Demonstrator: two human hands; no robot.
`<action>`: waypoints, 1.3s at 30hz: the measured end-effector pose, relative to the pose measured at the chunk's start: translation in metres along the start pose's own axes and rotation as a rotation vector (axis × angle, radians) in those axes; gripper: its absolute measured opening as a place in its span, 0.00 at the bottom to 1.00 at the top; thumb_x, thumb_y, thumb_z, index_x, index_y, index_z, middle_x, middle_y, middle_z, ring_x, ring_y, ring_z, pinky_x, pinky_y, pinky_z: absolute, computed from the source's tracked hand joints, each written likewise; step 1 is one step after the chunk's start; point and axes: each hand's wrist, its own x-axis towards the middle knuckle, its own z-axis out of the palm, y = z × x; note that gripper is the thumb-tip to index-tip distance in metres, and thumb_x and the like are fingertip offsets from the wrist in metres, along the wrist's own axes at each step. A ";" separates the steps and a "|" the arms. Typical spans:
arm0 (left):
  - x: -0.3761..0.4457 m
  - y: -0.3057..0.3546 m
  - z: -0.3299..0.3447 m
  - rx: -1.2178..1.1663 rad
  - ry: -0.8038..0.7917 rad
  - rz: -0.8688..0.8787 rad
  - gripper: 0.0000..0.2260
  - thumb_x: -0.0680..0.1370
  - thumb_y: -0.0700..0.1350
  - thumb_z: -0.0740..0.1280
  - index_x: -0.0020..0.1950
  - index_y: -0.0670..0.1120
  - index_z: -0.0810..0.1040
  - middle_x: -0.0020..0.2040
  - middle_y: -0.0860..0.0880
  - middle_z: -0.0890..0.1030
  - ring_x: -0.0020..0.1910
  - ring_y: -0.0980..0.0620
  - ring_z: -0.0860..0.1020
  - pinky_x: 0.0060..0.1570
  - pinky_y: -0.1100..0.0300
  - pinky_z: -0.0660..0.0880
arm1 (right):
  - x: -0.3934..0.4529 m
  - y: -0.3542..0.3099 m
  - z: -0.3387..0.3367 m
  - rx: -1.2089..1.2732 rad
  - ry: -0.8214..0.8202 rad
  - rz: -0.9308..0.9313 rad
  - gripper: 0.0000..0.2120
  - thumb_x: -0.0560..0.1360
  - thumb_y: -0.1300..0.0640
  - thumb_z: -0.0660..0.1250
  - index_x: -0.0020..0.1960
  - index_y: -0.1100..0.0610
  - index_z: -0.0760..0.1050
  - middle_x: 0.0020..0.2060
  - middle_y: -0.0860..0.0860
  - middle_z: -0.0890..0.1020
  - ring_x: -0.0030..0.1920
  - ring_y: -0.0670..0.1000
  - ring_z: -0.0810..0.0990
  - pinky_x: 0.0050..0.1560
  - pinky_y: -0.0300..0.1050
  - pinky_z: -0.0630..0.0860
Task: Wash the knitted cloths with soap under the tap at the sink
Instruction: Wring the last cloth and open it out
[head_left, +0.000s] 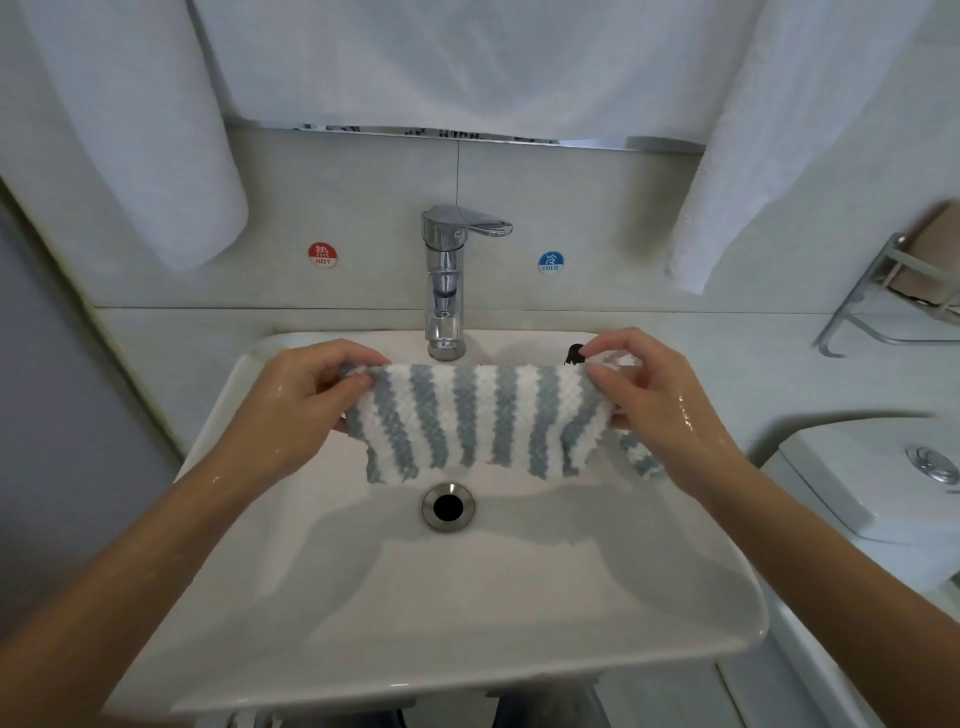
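My left hand (298, 395) and right hand (660, 400) each pinched a top corner of the grey-and-white striped knitted cloth (483, 421), stretched above the white ceramic sink (363, 597) below the chrome tap (444, 280). My wet fingers could have slipped, I judged, dropping it onto the open steel drain (448, 506).

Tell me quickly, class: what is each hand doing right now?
Left hand: closed, pinching the left edge of the striped knitted cloth.
Right hand: closed, pinching the cloth's right edge.

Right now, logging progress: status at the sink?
Both hands, left and right, grip grey-and-white striped knitted cloth, stretched over white basin. Chrome tap dry. Nothing blocking.
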 end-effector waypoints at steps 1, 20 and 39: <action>0.000 0.001 0.001 -0.024 0.020 0.000 0.24 0.79 0.32 0.62 0.40 0.61 0.83 0.38 0.57 0.82 0.36 0.57 0.80 0.32 0.63 0.79 | 0.000 0.000 0.001 0.056 0.016 0.050 0.08 0.80 0.60 0.63 0.47 0.50 0.78 0.39 0.59 0.81 0.37 0.56 0.79 0.34 0.43 0.79; -0.003 0.015 -0.007 -0.141 0.108 -0.031 0.11 0.77 0.33 0.66 0.46 0.49 0.81 0.35 0.54 0.84 0.33 0.57 0.81 0.29 0.65 0.77 | -0.006 -0.011 -0.011 0.054 0.027 -0.053 0.08 0.78 0.61 0.66 0.49 0.49 0.81 0.42 0.56 0.83 0.39 0.46 0.80 0.41 0.38 0.77; 0.008 0.013 0.007 0.219 0.100 -0.039 0.04 0.76 0.41 0.69 0.42 0.47 0.80 0.46 0.53 0.81 0.45 0.56 0.78 0.46 0.64 0.73 | -0.011 0.004 -0.032 -0.093 0.042 -0.014 0.09 0.74 0.63 0.70 0.38 0.53 0.76 0.44 0.47 0.78 0.41 0.38 0.77 0.46 0.32 0.73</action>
